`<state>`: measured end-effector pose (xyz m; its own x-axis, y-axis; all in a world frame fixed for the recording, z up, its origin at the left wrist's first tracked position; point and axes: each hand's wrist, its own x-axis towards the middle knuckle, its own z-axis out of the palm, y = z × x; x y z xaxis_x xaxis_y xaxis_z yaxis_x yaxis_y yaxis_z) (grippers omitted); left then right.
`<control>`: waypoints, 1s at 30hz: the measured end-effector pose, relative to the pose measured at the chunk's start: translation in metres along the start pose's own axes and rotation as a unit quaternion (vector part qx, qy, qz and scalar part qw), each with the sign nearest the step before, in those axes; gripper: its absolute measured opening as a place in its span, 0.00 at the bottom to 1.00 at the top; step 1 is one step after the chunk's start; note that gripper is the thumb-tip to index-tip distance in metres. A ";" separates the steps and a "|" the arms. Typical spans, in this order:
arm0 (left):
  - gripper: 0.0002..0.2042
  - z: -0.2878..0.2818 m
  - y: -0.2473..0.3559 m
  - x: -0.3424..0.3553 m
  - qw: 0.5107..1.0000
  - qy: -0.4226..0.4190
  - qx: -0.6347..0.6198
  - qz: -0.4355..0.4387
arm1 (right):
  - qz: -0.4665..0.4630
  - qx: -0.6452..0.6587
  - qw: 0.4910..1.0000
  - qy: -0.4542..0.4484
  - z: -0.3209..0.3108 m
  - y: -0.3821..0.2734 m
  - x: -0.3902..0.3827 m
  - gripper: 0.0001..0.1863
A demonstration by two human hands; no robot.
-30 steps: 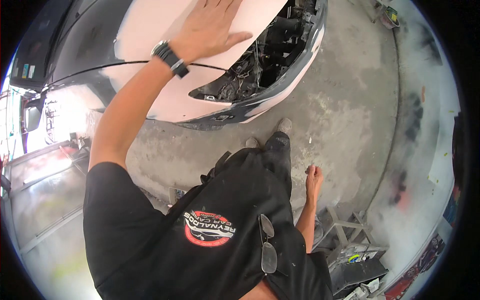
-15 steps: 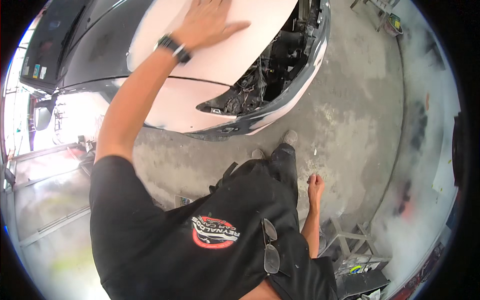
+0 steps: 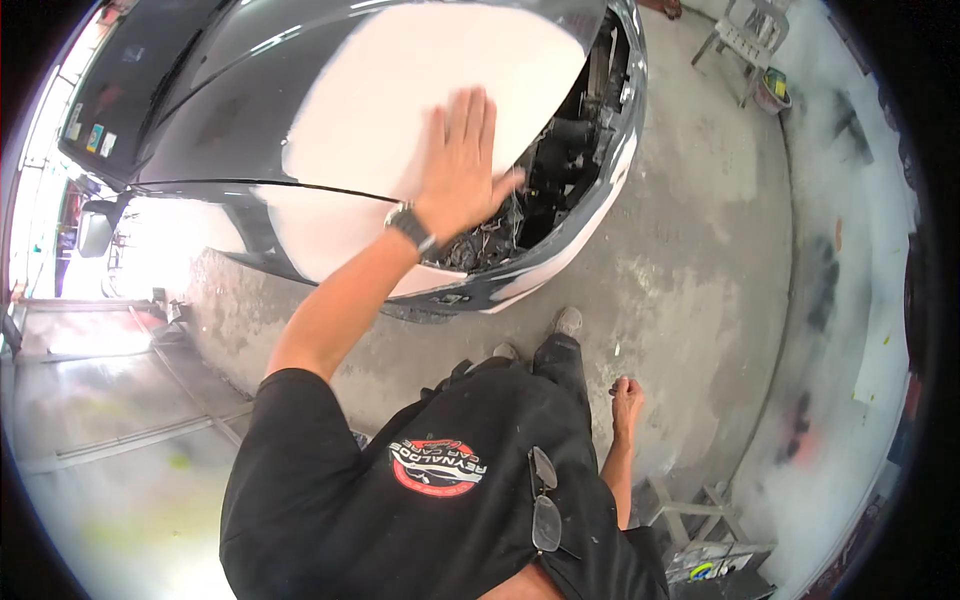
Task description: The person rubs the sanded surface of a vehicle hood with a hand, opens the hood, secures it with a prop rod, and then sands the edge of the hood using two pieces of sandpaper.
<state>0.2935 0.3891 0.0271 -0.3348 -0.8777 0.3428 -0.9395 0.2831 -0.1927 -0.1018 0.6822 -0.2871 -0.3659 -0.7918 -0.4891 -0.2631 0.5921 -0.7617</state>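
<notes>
A dark car hood (image 3: pixel 225 125) with a broad pale pinkish-white patch (image 3: pixel 390 75) fills the upper part of the view. My left hand (image 3: pixel 460 165), with a watch (image 3: pixel 410 226) on its wrist, lies flat over the patch near the hood's front corner, fingers stretched out and thumb spread. It seems to rest on the surface, though contact is hard to confirm. Beneath the thumb side, the open headlight cavity (image 3: pixel 548 180) shows wires and dark parts. Hanging low at my side, my right hand (image 3: pixel 627 400) has its fingers curled; a small dark bit shows at the fingertips, too small to name.
The bumper (image 3: pixel 560 257) curves close before my shoes (image 3: pixel 568 320) on the concrete floor (image 3: pixel 690 290). A plastic chair (image 3: pixel 748 35) and a small bucket (image 3: pixel 772 92) stand at the far right. Nearer right is a grey step stool (image 3: pixel 690 515); a metal-framed panel (image 3: pixel 100 400) stands left.
My left hand has slid back toward me over the pale patch, to the hood's near front corner. The view has shifted, showing more of the hood. My right hand still hangs low, fingers curled.
</notes>
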 end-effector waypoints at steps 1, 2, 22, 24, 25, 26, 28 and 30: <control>0.50 -0.006 -0.004 -0.005 1.000 -0.012 0.001 0.008 | -0.011 -0.024 1.000 0.007 0.005 -0.007 0.006 0.20; 0.51 -0.012 -0.013 -0.006 1.000 -0.024 0.001 0.016 | -0.021 -0.022 0.999 0.010 0.006 -0.014 0.013 0.20; 0.52 0.001 0.041 -0.005 0.988 0.013 0.029 -0.149 | -0.112 -0.024 0.991 -0.068 -0.037 -0.072 0.126 0.20; 0.52 -0.003 0.029 -0.007 0.994 -0.007 -0.024 -0.110 | -0.123 0.022 0.990 -0.069 -0.035 -0.087 0.129 0.20; 0.52 -0.007 0.016 0.008 0.992 -0.009 -0.023 -0.126 | -0.124 0.024 0.990 -0.061 -0.041 -0.084 0.132 0.19; 0.52 0.000 -0.004 0.030 0.987 0.048 0.010 -0.153 | -0.124 0.025 0.991 -0.052 -0.044 -0.080 0.136 0.19; 0.51 0.004 -0.062 0.071 0.962 0.080 0.071 -0.251 | -0.136 -0.007 0.990 -0.044 -0.048 -0.090 0.127 0.18; 0.52 0.001 -0.114 0.109 0.928 0.085 0.083 -0.353 | -0.115 0.011 0.993 -0.038 -0.058 -0.070 0.127 0.18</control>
<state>0.3643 0.2605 0.0856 0.3395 -0.7446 0.5747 -0.9100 -0.4145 0.0005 -0.1814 0.5488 -0.2708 -0.2305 -0.9152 -0.3307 -0.3130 0.3915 -0.8653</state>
